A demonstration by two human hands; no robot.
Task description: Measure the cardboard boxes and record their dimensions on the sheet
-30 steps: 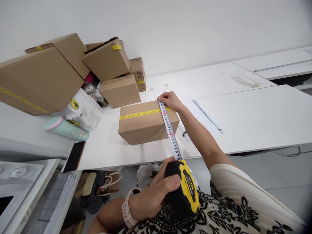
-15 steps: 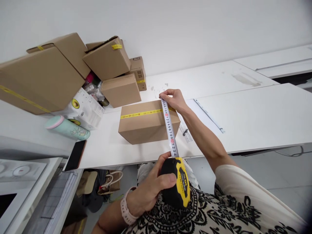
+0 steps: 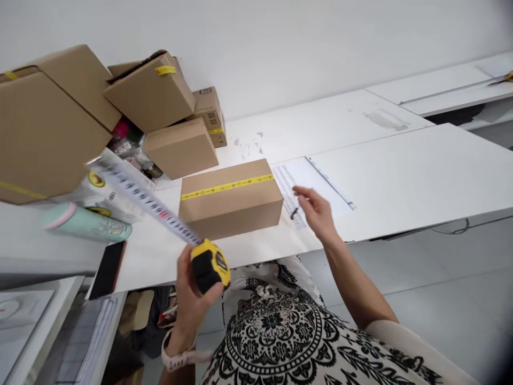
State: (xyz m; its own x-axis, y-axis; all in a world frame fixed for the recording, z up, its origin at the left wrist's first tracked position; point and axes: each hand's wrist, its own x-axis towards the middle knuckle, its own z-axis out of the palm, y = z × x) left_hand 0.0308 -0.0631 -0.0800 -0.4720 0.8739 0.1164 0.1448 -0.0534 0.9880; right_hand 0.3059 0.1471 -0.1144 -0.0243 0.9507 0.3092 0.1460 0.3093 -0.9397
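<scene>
My left hand is wrapped around a yellow and black tape measure. Its blade sticks out toward the upper left, numbers showing, the far end blurred over the small white carton. A closed cardboard box with a strip of yellow tape lies on the white table in front of me, and neither hand touches it. To its right, my right hand hovers near a printed sheet, fingers apart and holding nothing. A small black object, perhaps a pen, lies on that sheet, partly hidden by my fingers.
Cardboard boxes are piled at the back left. Before them stand a white carton with avocado pictures, a mint bottle and a black phone. A clear ruler-like strip lies right of the sheet. The table's front edge runs close to me.
My right hand has let go of the tape measure's blade end and moved right, toward the sheet. My left hand has swung the tape measure left, off the box, its blade still out.
</scene>
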